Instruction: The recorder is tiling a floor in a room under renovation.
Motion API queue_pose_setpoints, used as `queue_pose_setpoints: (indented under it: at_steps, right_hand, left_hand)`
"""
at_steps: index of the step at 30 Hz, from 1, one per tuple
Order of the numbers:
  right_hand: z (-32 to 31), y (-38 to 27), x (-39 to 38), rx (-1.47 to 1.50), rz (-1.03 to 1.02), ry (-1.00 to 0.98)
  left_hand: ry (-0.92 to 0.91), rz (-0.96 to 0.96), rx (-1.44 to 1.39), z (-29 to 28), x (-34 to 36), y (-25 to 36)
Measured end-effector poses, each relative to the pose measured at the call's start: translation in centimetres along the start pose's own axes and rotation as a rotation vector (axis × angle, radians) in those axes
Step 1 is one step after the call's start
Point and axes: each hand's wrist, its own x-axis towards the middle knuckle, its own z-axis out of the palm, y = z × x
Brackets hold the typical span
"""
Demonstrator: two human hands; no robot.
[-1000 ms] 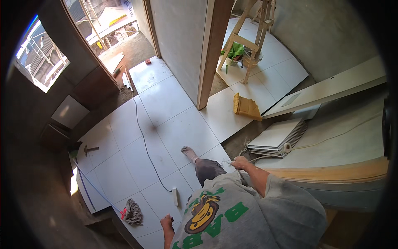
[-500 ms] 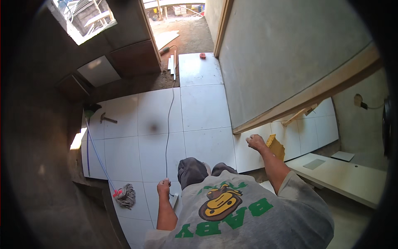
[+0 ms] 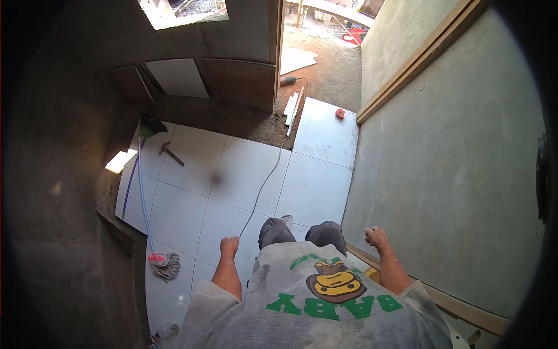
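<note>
My left hand (image 3: 229, 246) is closed around a thin grey cable (image 3: 256, 200), low over the white floor tiles (image 3: 232, 174). From my fist the cable runs away across the floor to the doorway, where a power tool (image 3: 288, 81) with a dark body lies on the ground. My right hand (image 3: 378, 238) hangs at the right, beside the grey wall, its fingers curled in. Whatever it may hold is hidden. Both my knees (image 3: 278, 231) show between the hands.
A hammer (image 3: 172, 154), a broom (image 3: 152, 128) and a mop (image 3: 165, 266) lie at the left. Narrow white tile strips (image 3: 294, 110) and a red tape measure (image 3: 340, 114) are near the doorway. Tile panels (image 3: 177, 78) lean on the far wall. A wooden frame (image 3: 421, 61) edges the right wall.
My view has turned to the right and my body has moved forward past the wooden post. My left hand still grips the cable. The yellow piece by my right arm is now mostly hidden.
</note>
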Motion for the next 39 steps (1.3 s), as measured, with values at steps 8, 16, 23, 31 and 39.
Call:
queue_pose_setpoints:
  at_steps: [8, 16, 23, 31, 39]
  right_hand:
    - [-5.9, -3.4, 9.0, -0.167, -0.070, -0.109]
    - [-17.3, -23.8, 27.6, -0.121, -0.023, -0.185]
    - [-24.8, -48.4, 44.1, -0.372, -0.682, -0.022]
    - [-5.1, -91.2, 24.9, -0.411, -1.369, -0.096]
    - [3.2, -131.6, 39.3, -0.457, -1.434, 0.415]
  left_hand:
    - [0.182, 0.291, -0.547, -9.7, 0.6, 28.3]
    - [0.276, -0.274, -0.562, -1.7, 4.3, 20.3]
    - [0.196, -0.518, -0.548, 2.9, 2.7, 25.8]
    - [0.253, -0.391, -0.550, -6.6, 15.8, 35.8]
    - [0.592, -0.445, -0.853, -20.6, 36.1, 37.3]
